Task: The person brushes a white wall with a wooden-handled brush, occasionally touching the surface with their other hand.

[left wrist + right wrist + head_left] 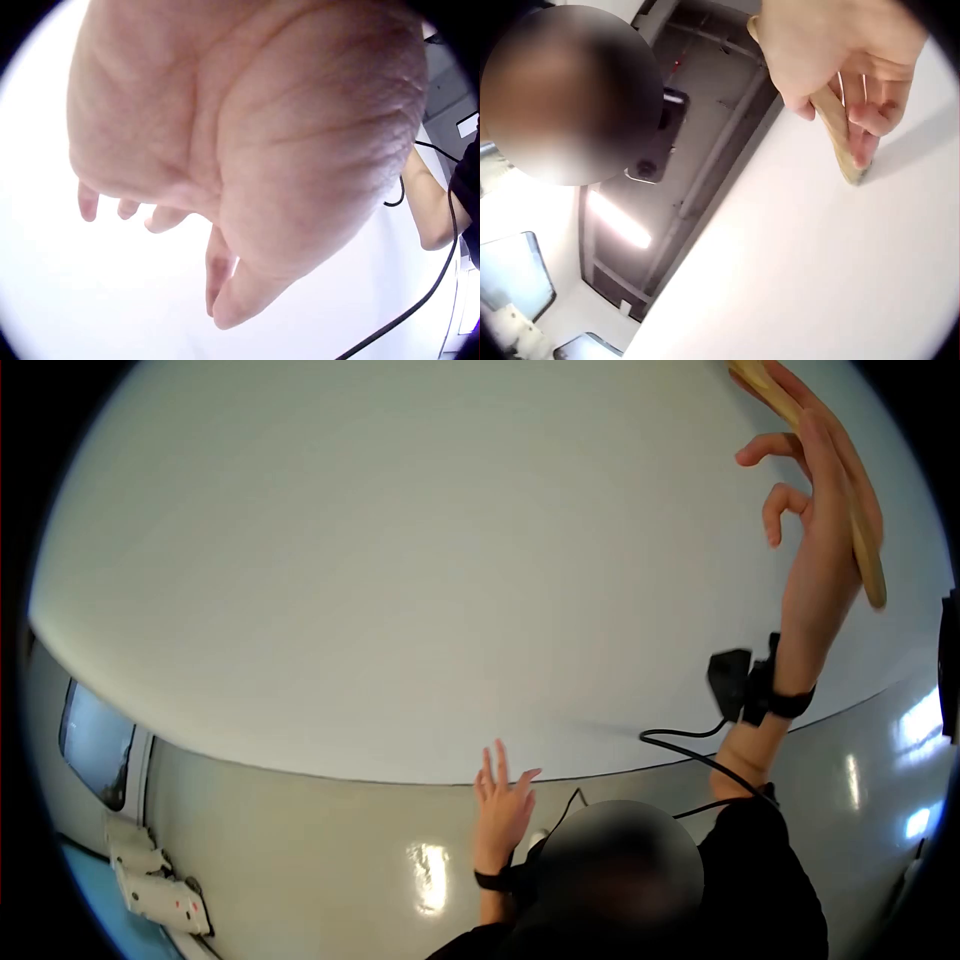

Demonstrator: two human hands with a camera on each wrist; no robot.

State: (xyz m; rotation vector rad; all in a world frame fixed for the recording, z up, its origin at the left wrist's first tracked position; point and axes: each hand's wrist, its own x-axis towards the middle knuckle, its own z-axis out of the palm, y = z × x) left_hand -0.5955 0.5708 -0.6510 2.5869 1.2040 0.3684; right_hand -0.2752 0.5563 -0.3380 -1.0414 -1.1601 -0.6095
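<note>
My right hand (825,510) reaches out over the far right of the white table (400,610). It grips a long, slim, tan wooden stick (870,575), whose rounded end sticks out past the wrist side of the hand. In the right wrist view the stick (832,124) runs down between thumb and fingers, its far tip right at the white surface; part of its length is hidden behind the hand. At the table's near edge my left hand (502,815) holds nothing, its fingers spread. The left wrist view shows its palm (247,150) over the white surface.
A black cable (690,734) runs from the camera (732,682) on the right wrist across the table's near edge to the body. White jointed equipment (160,890) stands at the lower left beyond the table, beneath a dark-framed pane (97,745).
</note>
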